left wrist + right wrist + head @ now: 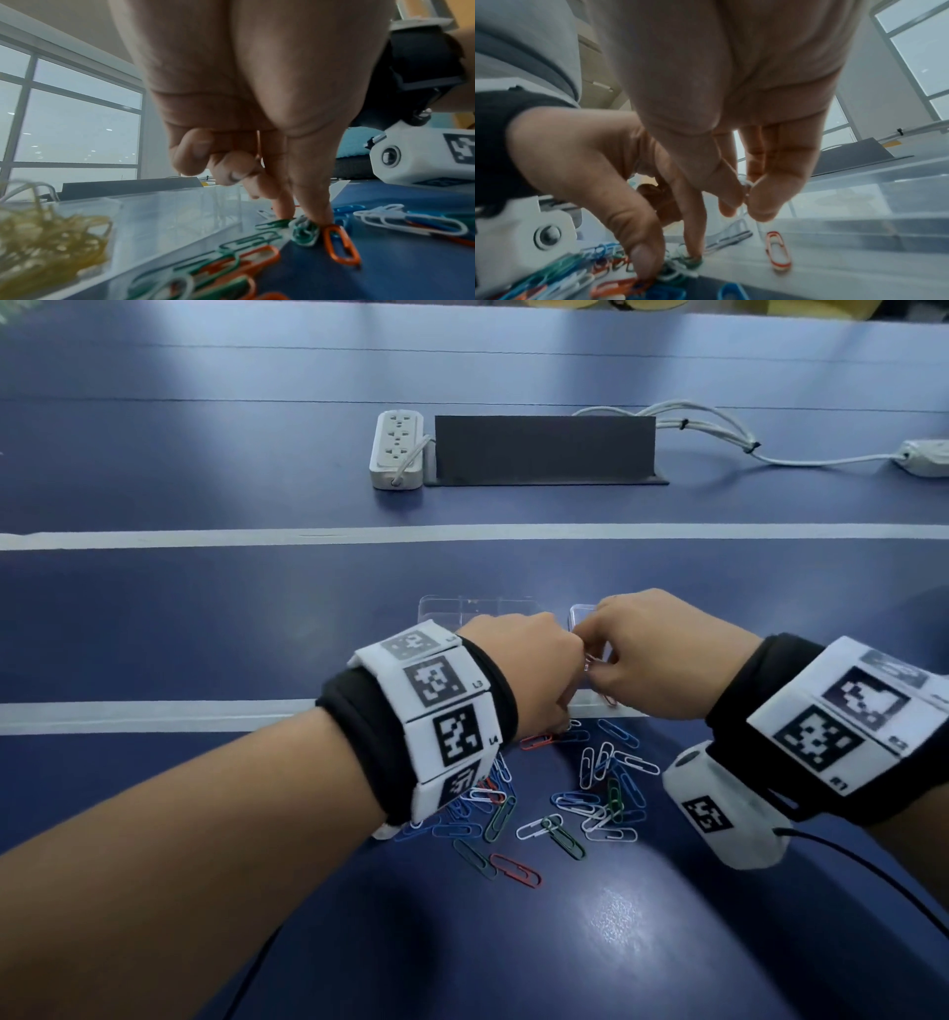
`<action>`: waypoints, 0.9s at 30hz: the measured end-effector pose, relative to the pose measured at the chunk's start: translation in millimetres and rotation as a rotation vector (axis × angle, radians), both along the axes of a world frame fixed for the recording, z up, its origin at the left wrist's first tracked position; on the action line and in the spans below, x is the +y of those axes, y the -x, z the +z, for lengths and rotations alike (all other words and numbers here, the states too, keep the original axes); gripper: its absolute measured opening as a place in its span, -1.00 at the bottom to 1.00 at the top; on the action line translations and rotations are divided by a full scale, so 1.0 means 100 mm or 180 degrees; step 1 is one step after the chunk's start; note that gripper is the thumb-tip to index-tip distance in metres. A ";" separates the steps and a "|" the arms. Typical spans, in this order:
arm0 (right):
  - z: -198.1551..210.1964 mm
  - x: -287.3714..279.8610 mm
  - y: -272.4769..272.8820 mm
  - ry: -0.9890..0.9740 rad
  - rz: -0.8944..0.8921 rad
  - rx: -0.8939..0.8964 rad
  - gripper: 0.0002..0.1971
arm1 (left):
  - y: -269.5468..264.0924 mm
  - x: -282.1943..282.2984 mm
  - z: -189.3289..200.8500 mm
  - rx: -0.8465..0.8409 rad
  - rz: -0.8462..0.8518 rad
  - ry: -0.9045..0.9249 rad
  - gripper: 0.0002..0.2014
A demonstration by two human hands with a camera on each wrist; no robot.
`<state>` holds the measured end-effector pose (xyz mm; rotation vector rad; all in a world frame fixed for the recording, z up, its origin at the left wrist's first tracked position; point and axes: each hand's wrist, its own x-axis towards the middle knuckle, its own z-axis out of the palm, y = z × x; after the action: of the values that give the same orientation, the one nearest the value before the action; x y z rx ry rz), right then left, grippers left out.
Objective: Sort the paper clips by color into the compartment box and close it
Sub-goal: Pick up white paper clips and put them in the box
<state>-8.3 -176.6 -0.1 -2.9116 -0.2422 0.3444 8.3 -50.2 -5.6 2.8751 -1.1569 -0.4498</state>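
Observation:
A clear compartment box (477,604) lies open on the blue table, partly hidden behind both hands. Loose paper clips (565,793) in blue, white, green and red are piled in front of it. My left hand (561,725) reaches down at the pile's far edge; in the left wrist view its thumb and forefinger (303,219) pinch a green and white clip cluster (306,231). My right hand (744,205) hovers over the box and pinches a pale clip (746,185) between thumb and forefinger. A red clip (779,251) lies in the box (859,223). Yellow clips (46,243) fill one compartment.
A white power strip (398,449) and a dark stand (544,449) sit at the back, with white cables (719,433) running right. White tape lines (205,537) cross the table. A black cable (873,870) trails from my right wrist.

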 end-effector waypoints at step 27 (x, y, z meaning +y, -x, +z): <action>-0.04 -0.21 0.06 -0.1973 -0.1008 0.1468 -0.76 | -0.02 0.39 0.06 0.1560 0.0779 0.0968 -0.79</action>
<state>-14.3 -197.9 -4.5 -2.1437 0.1596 0.7183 10.7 -11.7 0.0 2.4045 -0.7119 -0.8232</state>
